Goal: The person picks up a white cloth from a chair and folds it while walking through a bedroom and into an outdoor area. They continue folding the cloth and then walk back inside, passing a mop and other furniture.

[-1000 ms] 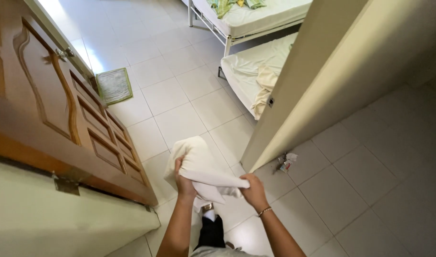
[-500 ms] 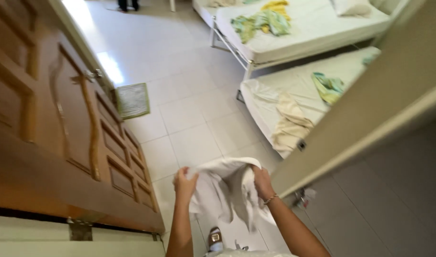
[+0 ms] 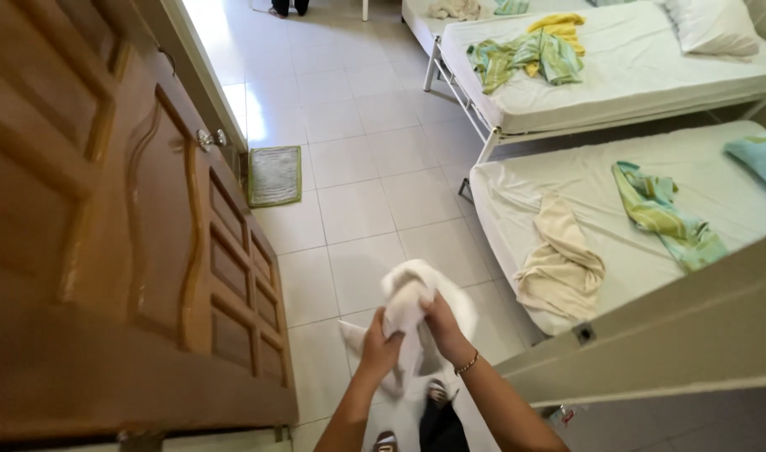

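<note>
Both hands, left hand (image 3: 381, 345) and right hand (image 3: 440, 322), have their fingers clenched on the white cloth (image 3: 412, 297), apparently bunching it; further gathering needs a firm hold.

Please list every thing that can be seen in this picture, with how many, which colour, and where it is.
white cloth: 1, white, held in both hands above the floor
wooden door: 1, brown, open at left
doormat: 1, grey-green, floor by the doorway
beds: 2, white sheets, right side
cream towel: 1, on near bed
striped cloths: several, green and yellow, on both beds
pillow: 1, white, far bed
left hand: grips the cloth
right hand: grips the cloth, bracelet on wrist
</note>
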